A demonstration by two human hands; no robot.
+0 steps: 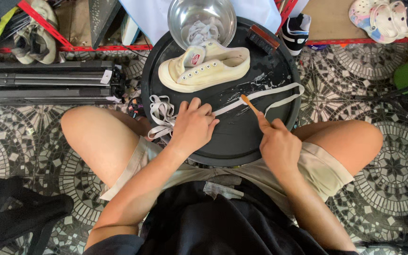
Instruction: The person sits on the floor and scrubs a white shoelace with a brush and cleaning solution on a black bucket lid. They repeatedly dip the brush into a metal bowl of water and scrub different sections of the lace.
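A round black tray rests between my knees. My left hand presses a white shoelace flat against the tray; the lace's loose end bunches at the tray's left edge. My right hand grips a small orange-handled toothbrush, its head touching the lace near the tray's middle. A cream low-top sneaker without laces lies on its side at the back of the tray. Behind it stands a steel bowl with a pale bundle inside. A wooden scrub brush lies at the tray's back right.
I sit on a mosaic tile floor. A folded black tripod lies to the left. Worn shoes sit at the upper left, a black-and-white sneaker and pale clogs at the upper right. A dark bag lies lower left.
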